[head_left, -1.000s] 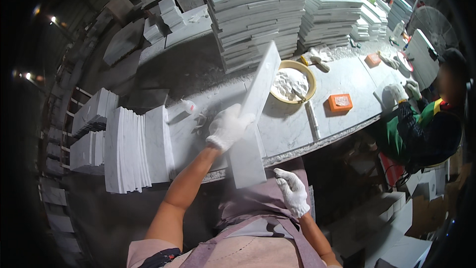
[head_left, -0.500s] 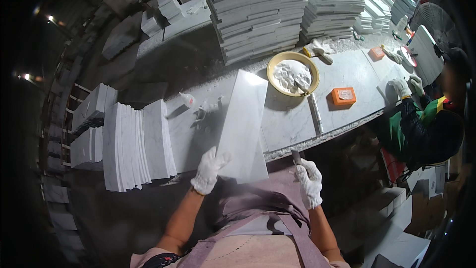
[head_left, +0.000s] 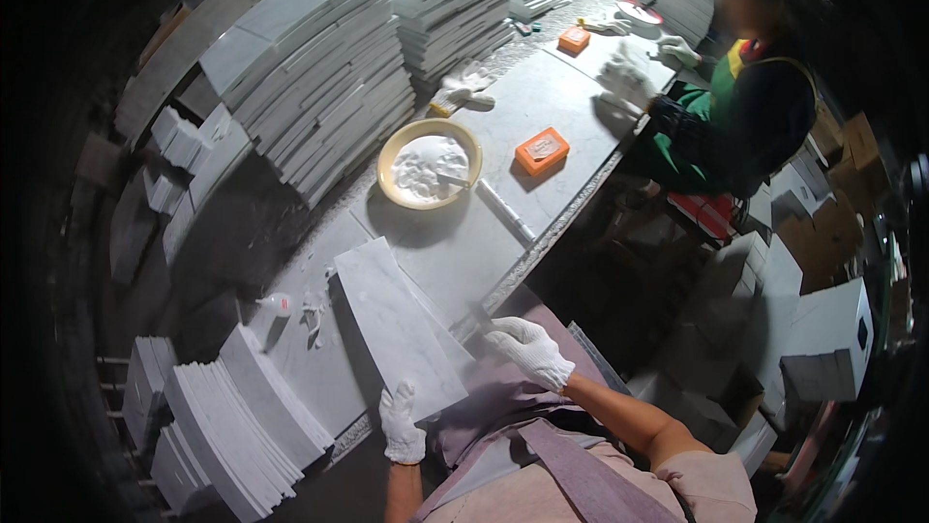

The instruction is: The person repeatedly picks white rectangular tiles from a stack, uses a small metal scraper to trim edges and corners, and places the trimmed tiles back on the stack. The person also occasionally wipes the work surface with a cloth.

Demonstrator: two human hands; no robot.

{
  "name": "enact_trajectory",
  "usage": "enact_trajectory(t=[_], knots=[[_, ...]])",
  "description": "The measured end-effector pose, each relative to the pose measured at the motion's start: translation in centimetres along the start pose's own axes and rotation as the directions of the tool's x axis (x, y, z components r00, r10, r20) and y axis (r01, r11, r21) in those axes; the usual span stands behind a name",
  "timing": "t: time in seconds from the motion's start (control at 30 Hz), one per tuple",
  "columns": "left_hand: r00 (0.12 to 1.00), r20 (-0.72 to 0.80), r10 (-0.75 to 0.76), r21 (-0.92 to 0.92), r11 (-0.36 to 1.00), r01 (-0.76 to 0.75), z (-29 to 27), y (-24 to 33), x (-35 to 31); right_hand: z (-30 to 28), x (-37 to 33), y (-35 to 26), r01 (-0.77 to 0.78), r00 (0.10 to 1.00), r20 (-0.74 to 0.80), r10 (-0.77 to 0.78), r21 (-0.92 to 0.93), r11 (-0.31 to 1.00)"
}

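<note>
A long white marble tile (head_left: 392, 315) slants over the near edge of the workbench. My gloved left hand (head_left: 403, 424) grips its near end, thumb on the upper face. Part of another pale slab (head_left: 435, 325) shows from beneath its right side. My gloved right hand (head_left: 530, 351) is closed around a flat-bladed tool (head_left: 477, 315), blurred by motion; the blade looks like a scraper's. That blade is close to the tile's right side, and I cannot tell whether they touch. Beyond the tile, a yellow bowl (head_left: 386, 181) holds white powder (head_left: 421, 170) with a utensil stuck in it.
A light stick (head_left: 506, 210) and an orange box (head_left: 542, 151) lie right of the bowl. Tall tile stacks (head_left: 319, 68) line the far side; upright tiles (head_left: 227, 421) and a small bottle (head_left: 275, 305) are leftward. A co-worker (head_left: 726, 107) sits at right, near cardboard boxes (head_left: 823, 233).
The view has turned to the right, swinging the bench round. My right hand has brought the tool leftward, nearer the tile. My left hand still grips the tile's near end.
</note>
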State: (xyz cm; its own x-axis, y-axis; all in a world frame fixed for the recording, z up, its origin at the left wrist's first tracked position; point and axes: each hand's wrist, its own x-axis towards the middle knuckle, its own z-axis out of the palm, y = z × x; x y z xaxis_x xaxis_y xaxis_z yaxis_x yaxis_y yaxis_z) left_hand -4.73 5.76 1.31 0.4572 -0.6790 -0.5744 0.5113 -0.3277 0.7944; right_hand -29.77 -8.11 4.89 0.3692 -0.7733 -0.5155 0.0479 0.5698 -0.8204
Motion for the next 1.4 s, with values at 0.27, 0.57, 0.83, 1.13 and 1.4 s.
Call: enact_trajectory(t=[0.27,0.57,0.83,1.13,1.4], knots=[[0.995,0.04,0.095,0.116,0.988,-0.099,0.2,-1.7,1.4,0.5,0.8,1.8,0.083,0.996,0.038,-0.085,0.03,0.996],[0.952,0.097,0.291,0.78,0.572,-0.254,0.9,-0.1,1.6,0.7,0.4,-0.7,-0.015,0.997,0.08,0.023,-0.102,0.995],[0.983,0.099,0.152,0.989,0.09,-0.114,2.1,3.2,0.6,1.0,0.6,0.1,-0.044,0.995,0.094,0.044,-0.004,0.999],[0.938,0.168,0.302,0.909,0.322,-0.266,1.9,4.6,0.4,1.4,1.3,1.0,0.094,0.996,0.025,-0.091,-0.19,0.977],[0.911,0.161,0.379,0.819,0.464,-0.337,3.3,4.4,0.2,1.7,0.7,0.1,-0.002,0.998,0.056,0.007,-0.074,0.997]])
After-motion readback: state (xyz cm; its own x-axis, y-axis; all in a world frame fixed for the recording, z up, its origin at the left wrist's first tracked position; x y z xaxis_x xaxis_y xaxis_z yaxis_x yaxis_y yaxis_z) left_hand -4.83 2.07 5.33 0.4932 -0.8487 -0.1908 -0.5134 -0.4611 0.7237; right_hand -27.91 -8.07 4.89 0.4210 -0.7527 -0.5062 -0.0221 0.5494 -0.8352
